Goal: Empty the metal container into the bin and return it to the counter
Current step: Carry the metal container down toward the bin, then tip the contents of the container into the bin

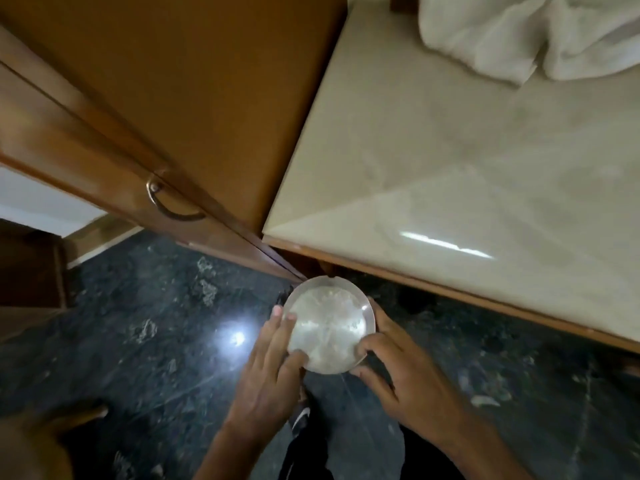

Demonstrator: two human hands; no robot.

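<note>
The round, shallow metal container (329, 323) is held level over the dark floor, just in front of the counter's corner. Pale powdery residue covers its inside. My left hand (273, 362) grips its left rim, fingers curled over the edge. My right hand (398, 365) holds the right rim, thumb on top. The cream marble counter (433, 161) spreads out to the upper right. No bin is in view.
A brown wooden cabinet (207, 81) with a curved metal handle (169, 202) stands to the left of the counter. A crumpled white cloth (526, 32) lies at the counter's far end. Dark speckled floor (145, 341) lies below, with a bright light reflection.
</note>
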